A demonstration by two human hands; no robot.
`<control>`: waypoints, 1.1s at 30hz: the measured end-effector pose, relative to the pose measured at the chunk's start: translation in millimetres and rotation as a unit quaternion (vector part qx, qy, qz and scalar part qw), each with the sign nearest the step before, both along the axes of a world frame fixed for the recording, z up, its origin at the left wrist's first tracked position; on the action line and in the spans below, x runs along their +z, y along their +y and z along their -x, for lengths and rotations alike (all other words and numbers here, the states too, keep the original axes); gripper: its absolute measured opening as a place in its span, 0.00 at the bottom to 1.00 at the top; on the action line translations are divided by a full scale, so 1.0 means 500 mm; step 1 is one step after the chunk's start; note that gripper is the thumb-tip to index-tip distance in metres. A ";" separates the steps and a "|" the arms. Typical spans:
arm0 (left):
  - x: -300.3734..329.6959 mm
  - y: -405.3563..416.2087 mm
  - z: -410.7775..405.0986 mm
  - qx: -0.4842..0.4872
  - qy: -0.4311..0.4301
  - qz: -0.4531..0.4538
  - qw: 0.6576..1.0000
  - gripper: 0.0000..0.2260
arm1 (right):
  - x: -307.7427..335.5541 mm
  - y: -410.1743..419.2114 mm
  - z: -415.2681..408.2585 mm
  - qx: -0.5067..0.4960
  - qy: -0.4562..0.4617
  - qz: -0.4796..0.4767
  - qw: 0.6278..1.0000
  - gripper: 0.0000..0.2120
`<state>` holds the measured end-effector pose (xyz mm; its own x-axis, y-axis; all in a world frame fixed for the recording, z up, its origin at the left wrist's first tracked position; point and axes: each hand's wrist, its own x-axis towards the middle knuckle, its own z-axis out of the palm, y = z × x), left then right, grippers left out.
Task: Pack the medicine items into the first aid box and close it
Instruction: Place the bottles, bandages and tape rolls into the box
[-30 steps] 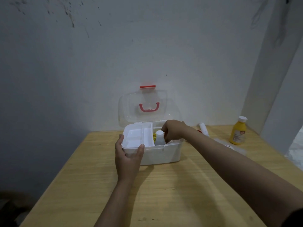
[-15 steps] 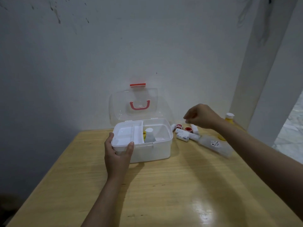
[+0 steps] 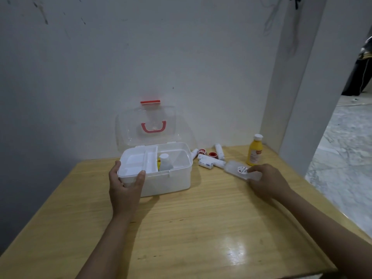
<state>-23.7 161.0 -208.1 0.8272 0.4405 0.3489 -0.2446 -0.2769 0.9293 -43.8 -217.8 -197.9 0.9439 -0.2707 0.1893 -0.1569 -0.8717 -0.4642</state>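
The first aid box (image 3: 167,179) sits open on the wooden table (image 3: 191,228), lid (image 3: 146,125) upright, a white bottle (image 3: 165,162) standing inside. My left hand (image 3: 124,188) grips its front left corner. My right hand (image 3: 266,183) closes on a clear flat pouch (image 3: 239,170) beside the rolls (image 3: 207,161) and yellow bottle (image 3: 254,151).

Pale yellow wooden table (image 3: 181,228): smooth, glossy varnish with visible grain. White rectangular plastic first aid box (image 3: 171,183): matt, opaque body; clear glossy plastic lid (image 3: 124,127). Yellow plastic bottle (image 3: 254,152): smooth. Painted white wall (image 3: 141,47): matt, scuffed.
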 end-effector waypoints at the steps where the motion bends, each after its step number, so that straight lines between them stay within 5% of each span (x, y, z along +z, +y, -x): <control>1: 0.001 0.001 0.001 0.000 -0.001 -0.001 1.000 0.32 | -0.007 0.001 0.004 -0.010 -0.011 -0.015 1.000 0.15; 9: 0.002 0.002 0.005 -0.004 -0.009 -0.005 1.000 0.32 | -0.013 0.001 0.026 -0.071 -0.100 -0.242 0.963 0.13; 14: -0.002 0.004 0.003 -0.011 -0.006 -0.004 1.000 0.33 | 0.039 0.017 0.058 -0.037 -0.195 -0.288 0.937 0.14; 19: 0.001 0.003 0.004 -0.013 0.001 0.005 1.000 0.33 | 0.141 0.082 0.044 0.051 -0.218 -0.273 0.936 0.15; 33: 0.004 0.008 0.000 -0.020 0.010 -0.003 1.000 0.34 | 0.201 0.326 -0.155 0.225 -0.013 -0.076 0.971 0.16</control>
<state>-23.9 165.1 -206.1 0.8508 0.4043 0.3356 -0.2379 -0.2731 0.9321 33.6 -54.6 -97.5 0.9687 0.1414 0.2039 0.2369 -0.7709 -0.5913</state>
